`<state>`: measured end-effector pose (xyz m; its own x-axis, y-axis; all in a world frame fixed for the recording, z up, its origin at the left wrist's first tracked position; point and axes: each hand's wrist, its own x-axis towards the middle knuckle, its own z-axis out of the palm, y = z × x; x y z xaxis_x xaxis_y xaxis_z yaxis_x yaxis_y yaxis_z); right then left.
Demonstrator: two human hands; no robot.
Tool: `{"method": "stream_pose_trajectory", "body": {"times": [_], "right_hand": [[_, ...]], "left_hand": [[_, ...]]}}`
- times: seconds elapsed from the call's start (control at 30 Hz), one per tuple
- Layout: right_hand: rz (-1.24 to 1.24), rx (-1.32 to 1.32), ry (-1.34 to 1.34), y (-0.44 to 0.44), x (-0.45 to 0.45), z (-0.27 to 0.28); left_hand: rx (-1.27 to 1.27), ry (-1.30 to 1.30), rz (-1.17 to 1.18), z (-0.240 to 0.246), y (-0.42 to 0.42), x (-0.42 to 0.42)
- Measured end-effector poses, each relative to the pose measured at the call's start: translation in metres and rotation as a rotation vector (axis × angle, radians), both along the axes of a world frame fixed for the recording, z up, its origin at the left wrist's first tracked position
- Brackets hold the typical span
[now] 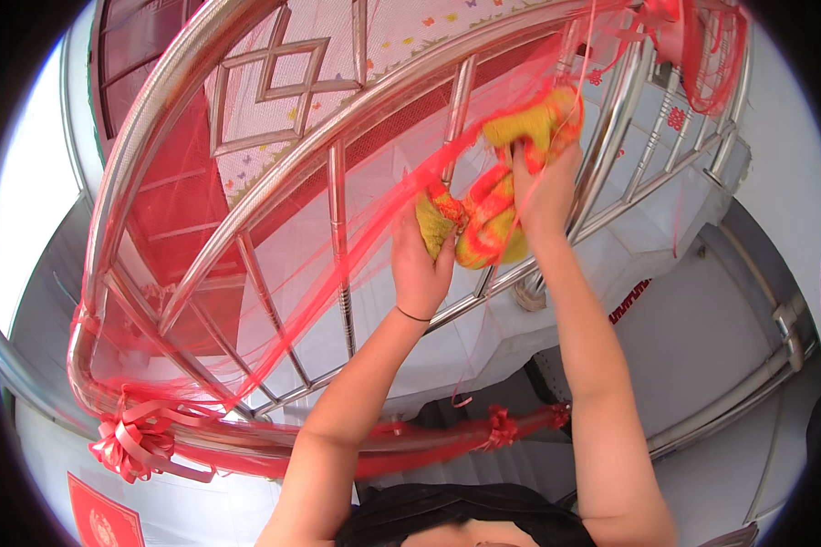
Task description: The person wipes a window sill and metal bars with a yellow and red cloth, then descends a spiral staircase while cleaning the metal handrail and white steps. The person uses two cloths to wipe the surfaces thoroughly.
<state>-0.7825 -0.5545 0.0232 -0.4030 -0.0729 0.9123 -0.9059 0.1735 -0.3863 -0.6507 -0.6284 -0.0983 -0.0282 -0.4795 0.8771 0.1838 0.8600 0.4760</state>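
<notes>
A yellow and orange-red cloth (pixel 489 219) hangs bunched between my two hands, in front of a stainless steel stair railing (pixel 337 205). My left hand (pixel 421 263) grips its left end, thumb towards me. Higher up and to the right, my right hand (pixel 551 188) grasps the upper part of the cloth, and its fingers are partly hidden in the folds. Sheer red tulle (pixel 356 246) is draped along the railing and passes behind or against both hands; exact contact is unclear. A thin pink ribbon (pixel 520 212) dangles across the cloth and my right hand.
A red ribbon bow (pixel 133 437) is tied at the railing's lower left corner, and smaller bows (pixel 501 427) sit on the lower handrail. Red tulle and ribbon (pixel 711 55) hang at the upper right. White-tiled steps (pixel 465 349) lie behind the bars. A red card (pixel 102 509) shows at lower left.
</notes>
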Motion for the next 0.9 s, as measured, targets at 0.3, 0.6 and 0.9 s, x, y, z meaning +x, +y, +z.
{"method": "stream_pose_trajectory", "body": {"times": [0.3,0.6,0.9], "right_hand": [[0.008,0.182,-0.089,0.014,-0.001,-0.167],[0.148,0.106,0.077,0.022,-0.016,-0.075],[0.1,0.205,-0.142,0.017,-0.001,-0.15]], "left_hand": [[0.17,-0.261,-0.177,-0.114,0.008,0.027],[-0.228,-0.209,0.058,-0.077,-0.02,0.1],[0.074,-0.147,0.187,-0.114,-0.033,0.114]]}}
